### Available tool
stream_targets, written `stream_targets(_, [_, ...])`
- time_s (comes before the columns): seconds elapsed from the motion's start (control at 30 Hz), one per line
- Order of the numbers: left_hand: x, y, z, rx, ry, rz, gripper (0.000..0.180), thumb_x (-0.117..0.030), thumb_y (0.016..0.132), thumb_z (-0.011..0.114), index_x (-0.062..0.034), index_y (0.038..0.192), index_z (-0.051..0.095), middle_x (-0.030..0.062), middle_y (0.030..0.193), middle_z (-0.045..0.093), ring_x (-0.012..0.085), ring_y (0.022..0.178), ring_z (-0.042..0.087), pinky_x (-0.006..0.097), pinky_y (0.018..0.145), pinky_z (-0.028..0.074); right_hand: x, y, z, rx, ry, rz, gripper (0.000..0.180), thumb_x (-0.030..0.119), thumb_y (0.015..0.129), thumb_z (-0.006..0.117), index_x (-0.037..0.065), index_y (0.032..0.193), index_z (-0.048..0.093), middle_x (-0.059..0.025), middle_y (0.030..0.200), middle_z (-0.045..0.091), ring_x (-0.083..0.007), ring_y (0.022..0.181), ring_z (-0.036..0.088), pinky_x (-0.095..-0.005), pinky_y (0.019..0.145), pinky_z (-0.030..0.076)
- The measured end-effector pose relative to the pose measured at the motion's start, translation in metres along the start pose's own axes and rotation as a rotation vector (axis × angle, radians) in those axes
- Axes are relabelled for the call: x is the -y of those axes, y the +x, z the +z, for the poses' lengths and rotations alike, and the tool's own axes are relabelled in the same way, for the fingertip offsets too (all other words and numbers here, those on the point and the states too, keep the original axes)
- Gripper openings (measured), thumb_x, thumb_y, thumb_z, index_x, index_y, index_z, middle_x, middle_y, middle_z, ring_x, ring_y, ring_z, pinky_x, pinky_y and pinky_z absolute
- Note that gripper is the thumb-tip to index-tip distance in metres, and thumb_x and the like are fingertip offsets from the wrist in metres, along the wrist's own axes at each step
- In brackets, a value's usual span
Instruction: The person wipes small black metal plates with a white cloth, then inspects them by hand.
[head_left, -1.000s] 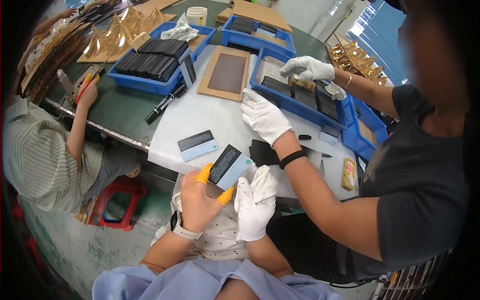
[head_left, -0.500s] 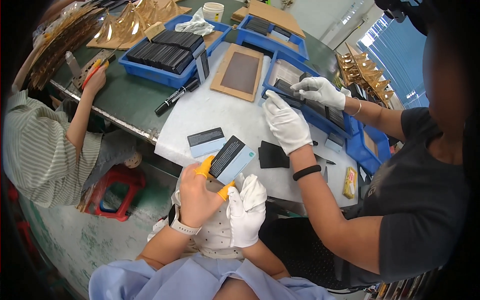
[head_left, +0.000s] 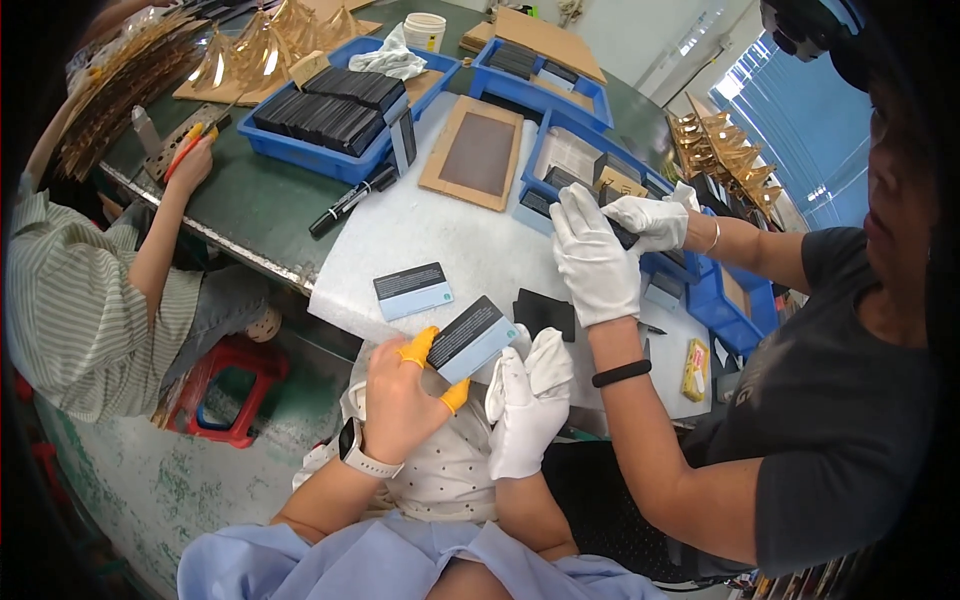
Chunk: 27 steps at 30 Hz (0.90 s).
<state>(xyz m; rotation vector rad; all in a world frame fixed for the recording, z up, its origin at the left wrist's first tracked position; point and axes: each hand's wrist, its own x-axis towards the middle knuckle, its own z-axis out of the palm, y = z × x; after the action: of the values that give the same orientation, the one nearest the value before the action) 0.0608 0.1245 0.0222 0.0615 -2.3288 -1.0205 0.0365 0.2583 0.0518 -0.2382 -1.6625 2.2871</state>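
My left hand [head_left: 405, 388], with yellow finger cots on its thumb and forefinger, pinches a black and light-blue card [head_left: 472, 340] by its left edge. The card is tilted, with its printed face towards me. Close by the card's lower right side is my white-gloved right hand [head_left: 527, 425], closed round a bunched white cloth [head_left: 548, 362]. Some of the right fingers are hidden by the cloth. A second card [head_left: 412, 290] of the same kind lies flat on the white sheet [head_left: 350, 262], beyond my left hand. Several black cards [head_left: 543, 314] lie past my right hand.
At my right, a co-worker's gloved hands [head_left: 600, 250] work over a blue tray [head_left: 580, 125]. Another blue tray [head_left: 290, 143] holds rows of black cards. Black markers [head_left: 352, 200] and a framed brown panel [head_left: 478, 152] lie on the table. Another person's hand [head_left: 190, 165] holds orange-handled scissors.
My right hand with the cloth has moved right and slightly away from me. The held card has turned clockwise and shifted slightly right. The co-worker's hands have come together over the tray.
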Motion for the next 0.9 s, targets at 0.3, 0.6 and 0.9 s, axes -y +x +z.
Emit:
stream_targets(0.3, [0.005,0.006,-0.022,0.154,-0.114,0.042,0.065,-0.016,0.065,0.095,-0.0004,0.124,0.074,0.0186,0.115,0.075,0.0383,0.115,0.069,0.043,0.102,0.055,0.002,0.044,0.008,0.007,-0.054,0.006,0.028,-0.001,0.095,0.077,0.009,0.116,0.061,-0.0026,0.088,0.067,-0.0035,0.055,0.053,-0.0201,0.046,0.041])
stream_targets(0.6, [0.012,0.011,-0.049,0.345,-0.126,0.001,0.064,-0.015,0.068,0.094,0.0007,0.126,0.073,0.0169,0.114,0.077,0.0353,0.110,0.072,0.040,0.097,0.057,-0.003,0.051,0.013,0.619,-0.236,-0.238,0.042,-0.006,0.087,0.084,0.006,0.122,0.063,-0.0002,0.108,0.067,-0.0053,0.096,0.061,-0.0219,0.085,0.052])
stream_targets(0.9, [0.020,0.010,-0.051,0.394,-0.178,-0.057,0.065,-0.022,0.072,0.092,-0.0001,0.129,0.072,0.0201,0.106,0.073,0.0364,0.105,0.069,0.041,0.094,0.055,-0.002,0.053,0.017,0.488,-0.292,0.040,0.038,0.000,0.093,0.081,0.003,0.126,0.063,-0.0005,0.109,0.066,-0.0091,0.103,0.065,-0.0240,0.091,0.053])
